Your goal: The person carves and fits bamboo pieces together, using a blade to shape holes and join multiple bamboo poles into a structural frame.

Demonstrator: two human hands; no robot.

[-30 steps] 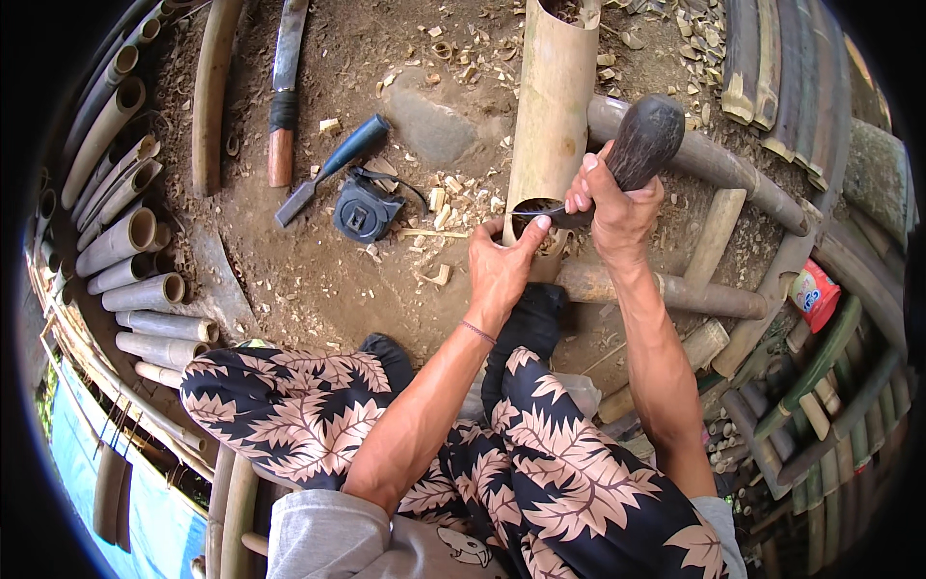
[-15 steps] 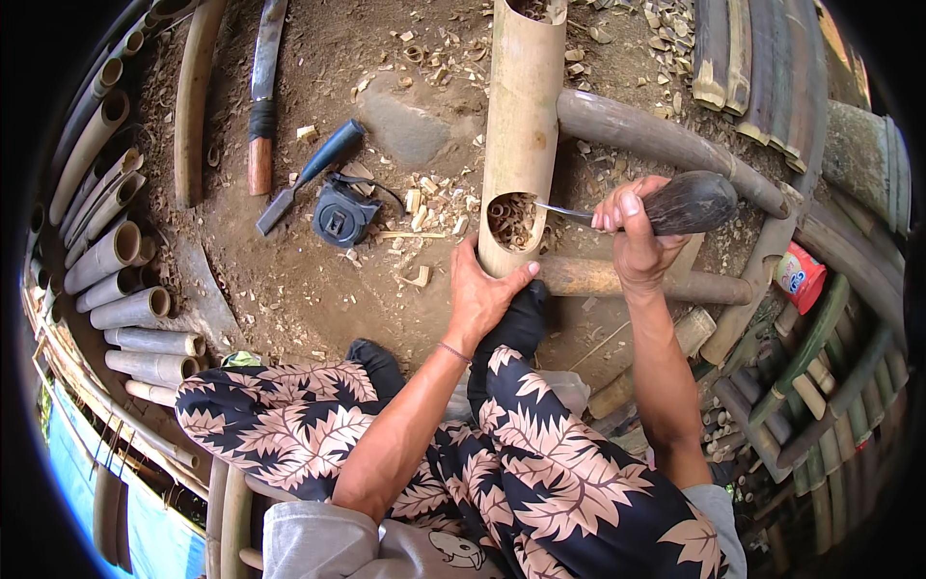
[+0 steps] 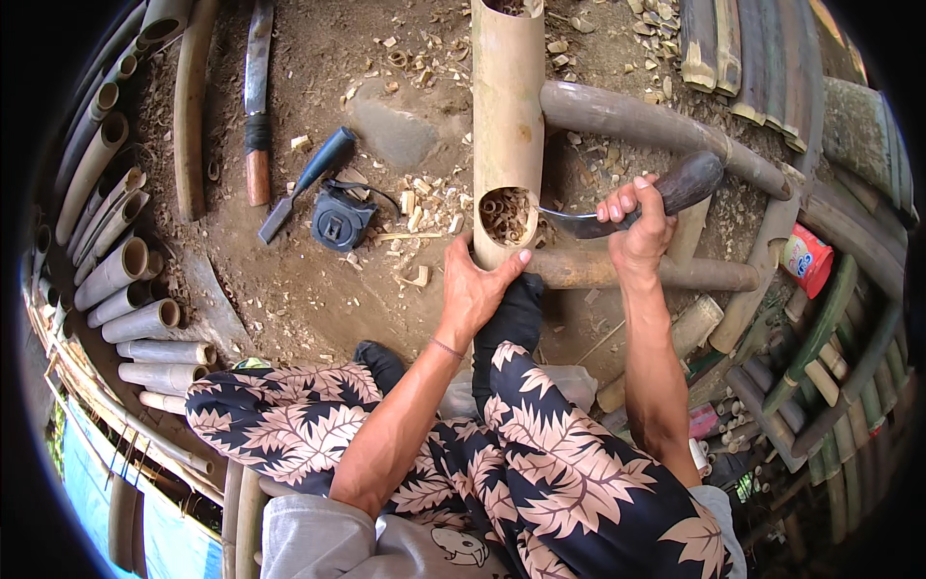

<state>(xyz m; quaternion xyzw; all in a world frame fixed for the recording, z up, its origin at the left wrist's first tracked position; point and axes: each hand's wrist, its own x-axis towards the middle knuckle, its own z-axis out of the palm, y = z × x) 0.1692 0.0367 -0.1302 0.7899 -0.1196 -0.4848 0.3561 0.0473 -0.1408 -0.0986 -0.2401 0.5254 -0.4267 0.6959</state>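
Observation:
A thick pale bamboo tube [image 3: 508, 125] lies lengthwise in front of me, with an oval hole cut near its close end and curled shavings [image 3: 503, 214] inside it. My left hand [image 3: 476, 288] is closed around that end, thumb on the right side and fingers on the left. In my right hand [image 3: 639, 230], fingers wrapped tightly, is a curved-bladed knife with a thick dark handle [image 3: 694, 181]. Its thin blade reaches left, the tip at the right rim of the hole.
A chisel [image 3: 311, 181], a tape measure [image 3: 340, 218] and a long machete [image 3: 257, 106] lie on the dirt to the left. Darker bamboo poles [image 3: 656, 121] extend rightward from the tube. Cut bamboo pieces [image 3: 145, 321] line the left side; a red packet [image 3: 806, 259] sits at right.
My right hand has turned the knife, so its handle now tilts up and away and more blade shows. The whole view has shifted slightly, with the left hand still on the tube.

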